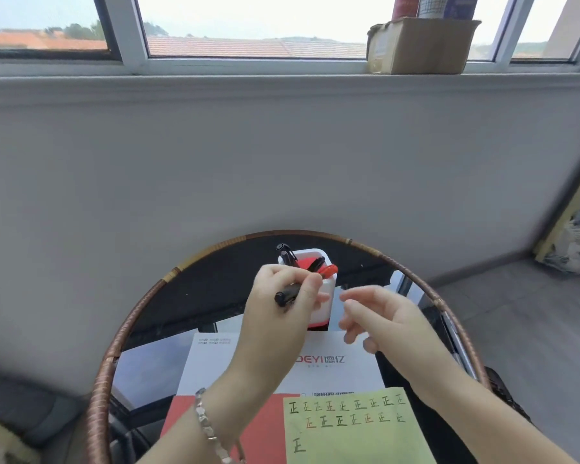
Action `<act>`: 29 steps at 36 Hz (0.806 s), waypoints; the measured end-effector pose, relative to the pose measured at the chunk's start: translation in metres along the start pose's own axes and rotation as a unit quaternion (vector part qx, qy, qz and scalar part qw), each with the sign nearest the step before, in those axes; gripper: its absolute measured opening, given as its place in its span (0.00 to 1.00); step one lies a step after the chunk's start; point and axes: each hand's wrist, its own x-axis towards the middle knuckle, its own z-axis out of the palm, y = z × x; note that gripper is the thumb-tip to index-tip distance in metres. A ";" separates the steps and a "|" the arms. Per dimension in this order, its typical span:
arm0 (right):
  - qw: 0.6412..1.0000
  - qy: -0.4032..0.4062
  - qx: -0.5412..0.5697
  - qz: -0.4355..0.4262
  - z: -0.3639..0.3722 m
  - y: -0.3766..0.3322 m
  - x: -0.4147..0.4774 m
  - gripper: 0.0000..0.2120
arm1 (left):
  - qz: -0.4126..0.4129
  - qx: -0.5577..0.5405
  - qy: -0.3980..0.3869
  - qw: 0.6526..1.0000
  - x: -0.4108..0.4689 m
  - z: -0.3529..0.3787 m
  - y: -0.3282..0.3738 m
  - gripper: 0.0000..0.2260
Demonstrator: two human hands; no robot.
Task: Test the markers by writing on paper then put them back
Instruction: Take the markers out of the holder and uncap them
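Fingers (310, 286) of our left hand (278, 306) pinch a black marker (287, 294); right hand (379, 316) open, empty. Next, we judge, return it to the far holder (325, 293).

Bright daylight enters through the window (255, 25), whose sky is washed out. Glare reflects on the glass surface (148, 373). Edges bend; the right hand (379, 316) is motion-blurred.

Left hand (278, 306) raised, fingers pinched shut around marker (290, 293); right hand (379, 316) beside it, fingers loosely spread.
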 end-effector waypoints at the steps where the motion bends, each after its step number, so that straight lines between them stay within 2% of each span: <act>1: 0.998 -0.023 0.038 0.053 0.001 0.003 0.000 0.07 | -0.018 -0.042 -0.008 0.999 -0.002 -0.001 0.003 0.07; 3: 0.979 -0.066 0.139 0.132 0.004 0.006 0.000 0.12 | -0.054 -0.119 -0.028 0.991 -0.007 -0.002 0.009 0.06; 5: 0.944 -0.089 0.258 0.187 0.008 0.007 0.001 0.14 | -0.097 -0.174 -0.053 0.979 -0.011 -0.001 0.012 0.04; 8: 0.905 -0.088 0.367 0.195 0.009 0.009 0.002 0.12 | -0.153 -0.176 -0.080 0.969 -0.015 -0.003 0.009 0.01; 10: 0.916 -0.068 0.357 0.172 0.007 0.012 0.003 0.11 | -0.192 -0.151 -0.082 0.966 -0.016 -0.005 0.002 0.01; 12: 0.951 -0.033 0.280 0.129 0.007 0.017 0.002 0.11 | -0.211 -0.112 -0.095 0.966 -0.015 -0.006 -0.005 0.02; 14: 0.980 0.009 0.187 0.062 0.008 0.022 0.001 0.11 | -0.182 -0.041 -0.117 0.975 -0.016 -0.007 -0.012 0.04; 16: 0.991 0.022 0.130 -0.005 0.010 0.025 -0.002 0.10 | -0.103 0.079 -0.143 0.981 -0.019 -0.007 -0.018 0.03; 19: 0.993 0.014 0.106 -0.047 0.012 0.026 -0.005 0.09 | 0.030 0.290 -0.204 0.935 -0.026 -0.004 -0.027 0.09; 21: 0.994 0.008 0.091 -0.054 0.012 0.026 -0.005 0.10 | 0.038 0.300 -0.215 0.929 -0.030 -0.002 -0.030 0.11; 26: 0.993 -0.011 0.097 -0.059 0.012 0.022 -0.005 0.11 | 0.099 0.228 -0.198 0.948 -0.036 0.002 -0.036 0.13; 29: 0.991 -0.012 0.115 -0.061 0.010 0.023 -0.006 0.11 | 0.100 0.200 -0.195 0.955 -0.037 0.002 -0.036 0.14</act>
